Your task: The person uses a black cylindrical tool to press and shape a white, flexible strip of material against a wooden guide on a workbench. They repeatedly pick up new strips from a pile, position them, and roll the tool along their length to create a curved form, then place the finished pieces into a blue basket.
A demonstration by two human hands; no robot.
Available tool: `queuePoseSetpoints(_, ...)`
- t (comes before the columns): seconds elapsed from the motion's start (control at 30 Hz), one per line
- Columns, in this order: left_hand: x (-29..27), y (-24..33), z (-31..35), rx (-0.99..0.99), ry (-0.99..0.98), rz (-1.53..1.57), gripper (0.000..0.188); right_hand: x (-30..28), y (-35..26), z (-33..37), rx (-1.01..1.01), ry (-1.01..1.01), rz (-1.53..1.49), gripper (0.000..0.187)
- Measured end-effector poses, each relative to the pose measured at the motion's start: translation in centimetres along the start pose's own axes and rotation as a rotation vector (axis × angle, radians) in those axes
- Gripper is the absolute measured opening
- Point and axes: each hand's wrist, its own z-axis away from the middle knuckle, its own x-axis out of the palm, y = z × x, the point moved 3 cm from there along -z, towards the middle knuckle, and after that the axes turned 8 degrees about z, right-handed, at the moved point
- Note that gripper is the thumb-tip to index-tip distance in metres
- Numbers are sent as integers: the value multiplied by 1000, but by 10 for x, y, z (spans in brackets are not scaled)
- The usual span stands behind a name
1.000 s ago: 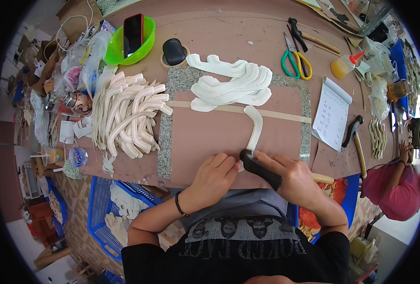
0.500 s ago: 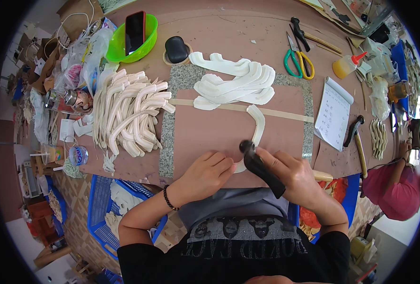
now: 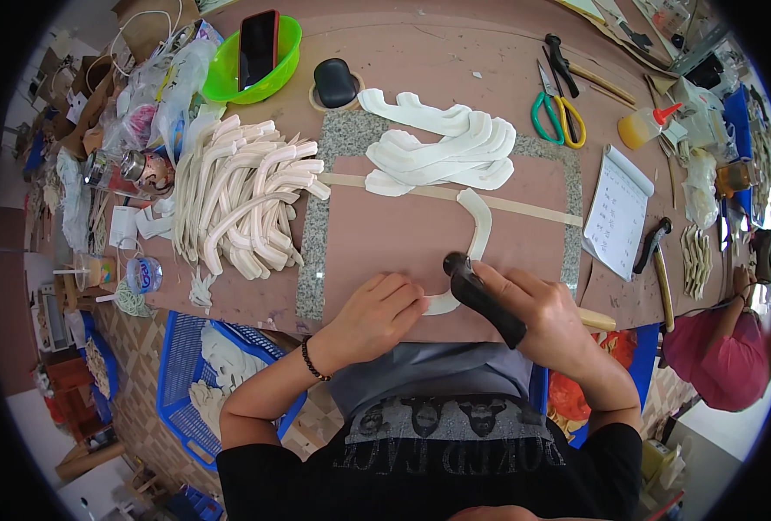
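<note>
A curved white strip (image 3: 478, 221) lies on the brown board in front of me. At its lower left end my left hand (image 3: 377, 314) rests with bent fingers closed on the strip's tip. My right hand (image 3: 549, 317) is wrapped round the black head of a hammer (image 3: 488, 304), whose pale wooden handle sticks out to the right below the wrist. The hammer's rounded face sits on or just over the strip's bend; whether it touches, I cannot tell. Just beyond lies a stack of similar white strips (image 3: 446, 156). Left of the board is a large heap of cream curved strips (image 3: 247, 200).
A green bowl (image 3: 288, 65) with a phone (image 3: 257, 48) stands far left, near a black case (image 3: 334, 83). To the right lie scissors (image 3: 559, 113), two more hammers (image 3: 655, 247), a notepad (image 3: 616, 208) and a yellow bottle (image 3: 639, 128). A blue basket (image 3: 170, 382) sits below left; another person (image 3: 720, 356) is at right.
The whole view has shifted slightly. My left hand has edged a little left along the strip, baring more of its lower end. The hammer stays at the bend.
</note>
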Motion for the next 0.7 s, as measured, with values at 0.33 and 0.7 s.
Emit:
queuePoseSetpoints(0.33,4,6,6,-47,67,-86,22,3,-7,-6,19,-102,-31,67)
queuePoseSetpoints(0.7,21,35,21,-212,162,-177,30,2,-8,-16,144,-82,-184,51)
